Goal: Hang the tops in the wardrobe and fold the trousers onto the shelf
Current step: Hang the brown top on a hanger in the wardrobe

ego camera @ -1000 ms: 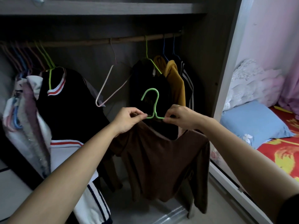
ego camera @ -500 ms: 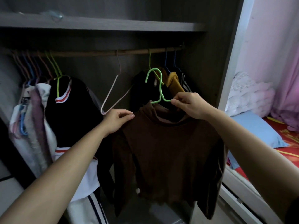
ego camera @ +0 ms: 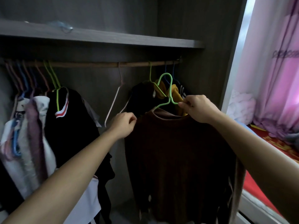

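Observation:
A brown long-sleeved top (ego camera: 178, 159) hangs on a green wire hanger (ego camera: 167, 89), held up inside the wardrobe. My right hand (ego camera: 196, 109) pinches the hanger's right shoulder just above the neckline. My left hand (ego camera: 123, 124) pinches the top's left shoulder. The hanger's hook sits below the wooden rail (ego camera: 97, 64), apart from it, in front of the clothes at the rail's right end.
A bare pink hanger (ego camera: 115, 101) hangs mid-rail. A black top with a striped collar (ego camera: 68, 120) and several light garments hang at the left. A black top, a mustard top (ego camera: 174, 94) and a striped top hang at the right. A shelf (ego camera: 113, 38) runs above. A bed lies at the right.
Both hands have raised the hanger and brown top toward the rail. My left hand moved from the hanger neck to the top's left shoulder.

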`<state>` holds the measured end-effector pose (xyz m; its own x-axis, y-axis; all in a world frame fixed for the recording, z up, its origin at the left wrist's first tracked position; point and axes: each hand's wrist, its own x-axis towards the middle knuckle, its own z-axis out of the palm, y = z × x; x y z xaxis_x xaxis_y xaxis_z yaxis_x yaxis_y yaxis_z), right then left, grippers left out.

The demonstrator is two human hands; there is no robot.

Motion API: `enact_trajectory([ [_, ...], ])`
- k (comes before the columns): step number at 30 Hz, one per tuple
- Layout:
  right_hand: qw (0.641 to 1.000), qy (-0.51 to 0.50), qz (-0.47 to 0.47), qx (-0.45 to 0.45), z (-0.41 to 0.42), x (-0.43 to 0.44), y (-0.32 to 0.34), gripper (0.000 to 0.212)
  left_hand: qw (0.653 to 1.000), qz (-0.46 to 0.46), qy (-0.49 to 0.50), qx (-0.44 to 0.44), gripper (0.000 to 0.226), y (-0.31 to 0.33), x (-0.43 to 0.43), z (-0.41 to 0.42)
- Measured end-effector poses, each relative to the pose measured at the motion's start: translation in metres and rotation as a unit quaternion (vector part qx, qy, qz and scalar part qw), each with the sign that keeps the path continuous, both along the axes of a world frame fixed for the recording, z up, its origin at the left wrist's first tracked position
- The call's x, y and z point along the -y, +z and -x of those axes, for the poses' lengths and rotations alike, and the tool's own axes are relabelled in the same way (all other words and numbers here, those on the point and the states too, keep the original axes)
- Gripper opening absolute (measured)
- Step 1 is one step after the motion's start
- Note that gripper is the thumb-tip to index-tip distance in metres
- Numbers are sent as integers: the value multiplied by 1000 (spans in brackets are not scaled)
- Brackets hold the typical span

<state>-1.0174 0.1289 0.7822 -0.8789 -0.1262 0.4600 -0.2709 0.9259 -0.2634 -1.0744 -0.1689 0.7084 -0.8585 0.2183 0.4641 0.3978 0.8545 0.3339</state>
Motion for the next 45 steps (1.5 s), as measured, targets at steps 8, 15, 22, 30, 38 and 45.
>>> enact_trajectory([
  [8,970,-45,219,96,64,40,17,34,970,180,79,-146,36,55,14,44],
  [15,862,78,466,182,145,72,57,21,925,254,191,-207,66,123,10,107],
  [22,869,161,452,116,212,110,64,19,919,298,211,-148,96,154,11,178],
  [30,923,106,352,111,258,133,7,22,891,306,265,-206,102,137,49,181],
  [38,930,109,341,82,262,127,-15,18,894,276,283,-211,101,130,42,186],
  [45,953,80,286,53,225,124,-18,26,927,241,233,-171,104,123,46,154],
])
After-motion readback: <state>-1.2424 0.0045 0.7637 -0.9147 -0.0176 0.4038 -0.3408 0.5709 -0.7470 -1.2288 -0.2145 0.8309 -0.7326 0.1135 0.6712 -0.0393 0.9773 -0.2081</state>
